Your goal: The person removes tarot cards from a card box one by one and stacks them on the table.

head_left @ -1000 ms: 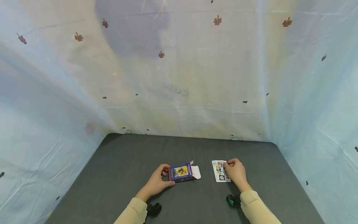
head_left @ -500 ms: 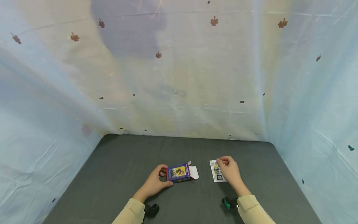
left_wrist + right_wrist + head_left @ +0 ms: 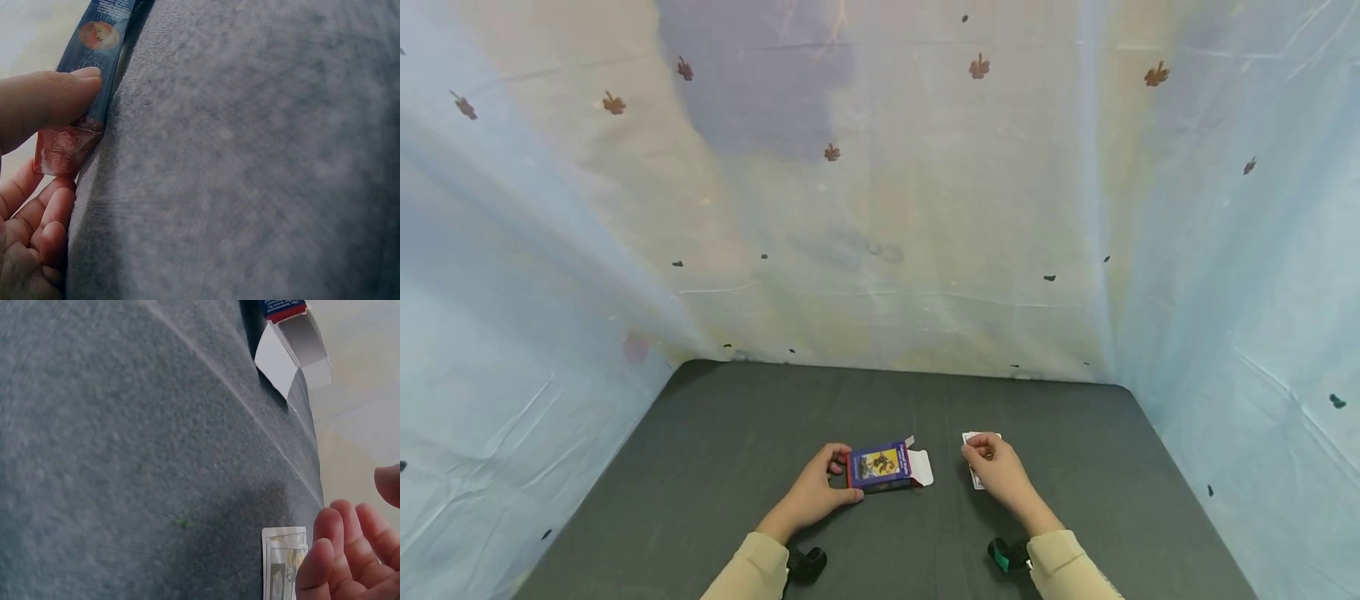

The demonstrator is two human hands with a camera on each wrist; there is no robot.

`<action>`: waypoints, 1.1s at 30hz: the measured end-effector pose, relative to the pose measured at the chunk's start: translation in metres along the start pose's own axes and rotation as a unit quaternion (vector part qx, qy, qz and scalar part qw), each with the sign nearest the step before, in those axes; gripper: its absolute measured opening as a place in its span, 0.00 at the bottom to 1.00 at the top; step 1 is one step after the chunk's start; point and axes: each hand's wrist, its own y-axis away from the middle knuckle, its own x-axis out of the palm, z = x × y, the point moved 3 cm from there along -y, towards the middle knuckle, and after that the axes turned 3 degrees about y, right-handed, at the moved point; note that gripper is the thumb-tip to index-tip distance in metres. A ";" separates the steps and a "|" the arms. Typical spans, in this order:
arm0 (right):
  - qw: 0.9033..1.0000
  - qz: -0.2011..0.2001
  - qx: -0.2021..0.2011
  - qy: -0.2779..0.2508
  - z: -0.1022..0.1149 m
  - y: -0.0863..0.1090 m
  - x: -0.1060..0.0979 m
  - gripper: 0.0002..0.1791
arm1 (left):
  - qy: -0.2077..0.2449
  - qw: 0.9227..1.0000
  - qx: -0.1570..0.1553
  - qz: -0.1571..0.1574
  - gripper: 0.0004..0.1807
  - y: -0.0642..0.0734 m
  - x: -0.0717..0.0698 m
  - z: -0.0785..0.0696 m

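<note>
In the head view a purple-blue card box with a yellow picture lies on the dark table, its white end flap folded out towards the right. My left hand grips the box's closed left end. The left wrist view shows the thumb on the box's narrow side and curled fingers by its red end. To the right lies a small stack of printed cards, largely covered by my right hand in the head view. Its fingers bend loosely beside the cards, thumb apart, with nothing visible between them.
Dark grey cloth covers the table. A pale patterned sheet hangs behind and along both sides. Each wrist carries a black strapped device, the right one with a green patch.
My right hand has moved left across the cards, from their right side to their left edge, covering more of them. The left hand keeps its grip on the card box.
</note>
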 end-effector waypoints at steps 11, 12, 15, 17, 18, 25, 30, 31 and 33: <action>1.000 -0.002 0.000 0.001 -0.001 0.003 0.005 0.09 | -0.001 1.000 -0.003 0.002 0.42 0.001 0.000 0.002; 1.000 -0.003 -0.001 0.001 -0.001 0.003 0.005 0.09 | -0.001 1.000 -0.003 0.003 0.42 0.001 0.000 0.001; 1.000 -0.006 -0.001 -0.001 0.000 0.004 0.006 0.08 | 0.000 1.000 -0.005 0.003 0.41 0.002 0.000 0.001; 1.000 -0.005 0.000 -0.003 0.000 0.005 0.006 0.09 | -0.001 1.000 -0.002 0.002 0.41 0.002 0.001 0.000; 1.000 -0.004 0.001 -0.004 0.000 0.006 0.007 0.09 | -0.002 1.000 0.001 0.002 0.41 0.002 0.001 0.000; 1.000 -0.001 0.001 -0.005 -0.002 0.009 0.009 0.10 | -0.006 1.000 -0.004 0.000 0.40 0.004 0.001 0.000; 1.000 0.007 0.004 0.004 -0.002 0.008 0.007 0.14 | -0.007 1.000 -0.002 0.003 0.40 0.004 -0.001 -0.003; 1.000 0.008 0.004 0.006 -0.001 0.007 0.007 0.16 | -0.007 1.000 -0.003 0.004 0.40 0.004 -0.002 -0.004; 1.000 0.010 0.007 0.005 0.000 0.007 0.005 0.19 | -0.008 1.000 -0.007 0.008 0.40 0.004 -0.003 -0.005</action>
